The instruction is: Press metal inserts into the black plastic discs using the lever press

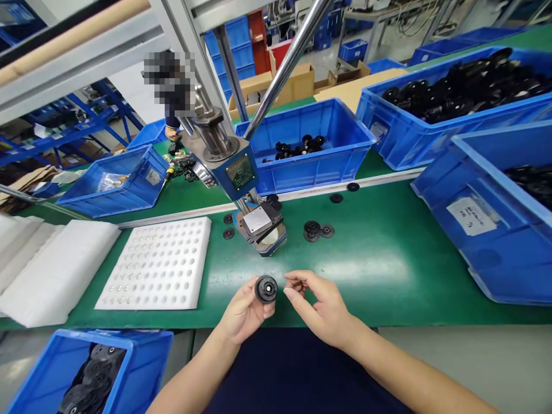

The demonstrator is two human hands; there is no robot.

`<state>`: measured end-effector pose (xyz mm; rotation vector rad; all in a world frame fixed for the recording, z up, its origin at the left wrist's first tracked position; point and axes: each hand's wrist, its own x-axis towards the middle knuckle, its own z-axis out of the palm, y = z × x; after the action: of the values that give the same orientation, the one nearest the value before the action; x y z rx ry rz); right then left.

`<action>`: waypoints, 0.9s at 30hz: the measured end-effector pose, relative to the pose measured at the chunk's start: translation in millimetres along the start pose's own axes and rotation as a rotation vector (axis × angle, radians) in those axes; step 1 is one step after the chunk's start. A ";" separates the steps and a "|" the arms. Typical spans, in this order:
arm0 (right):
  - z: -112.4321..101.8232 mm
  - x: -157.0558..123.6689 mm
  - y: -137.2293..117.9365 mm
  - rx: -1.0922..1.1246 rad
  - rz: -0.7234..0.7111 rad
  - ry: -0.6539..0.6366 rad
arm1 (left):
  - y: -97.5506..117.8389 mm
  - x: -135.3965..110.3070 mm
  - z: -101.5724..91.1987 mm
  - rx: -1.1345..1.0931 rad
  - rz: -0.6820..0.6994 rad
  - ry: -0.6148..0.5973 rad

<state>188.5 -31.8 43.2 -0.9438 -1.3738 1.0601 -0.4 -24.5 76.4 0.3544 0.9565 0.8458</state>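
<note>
While blue bins (313, 171) line the green bench (379, 259), the left hand (242, 312) pinches a black wheel (262, 293), right hand (325, 305) half-spread.

Two bare forearms (196, 368) angle inward from below, the left hand (241, 313) closed in a firm grip while the right hand (321, 305) hovers just beside it, fingers (304, 276) loosely bent, thumb (299, 303) and index tips slightly apart

Dk navy garment (297, 374), plain-looking, matte, nr black in places; top or apron, can't tell. L hand (242, 313) bare; R hand (322, 305) same. L forearm (194, 371) & R forearm (401, 363) also bare as far as vis.; sleeve hems out of view.
</note>
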 end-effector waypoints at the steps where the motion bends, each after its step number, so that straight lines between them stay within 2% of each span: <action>1: -0.1 2.4 -3.2 0.001 -0.005 -0.013 | -1.1 0.3 -1.9 0.003 -0.011 -0.009; 7: 0.3 7.8 -8.1 0.022 0.036 -0.105 | -3.3 2.0 -8.7 0.060 -0.014 -0.024; 18: 2.3 2.8 -7.6 0.162 0.371 -0.150 | -5.9 5.3 -15.9 0.167 0.039 0.001; 23: 6.9 4.1 -5.9 0.307 0.602 -0.204 | -4.7 3.9 -17.8 0.267 0.085 -0.015; 27: 13.6 3.5 0.1 0.520 0.814 -0.286 | -2.1 0.9 -27.3 0.459 0.153 -0.029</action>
<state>174.6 -29.5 44.2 -0.9874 -0.8298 2.1115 -21.8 -27.6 59.6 0.8407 1.1041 0.7508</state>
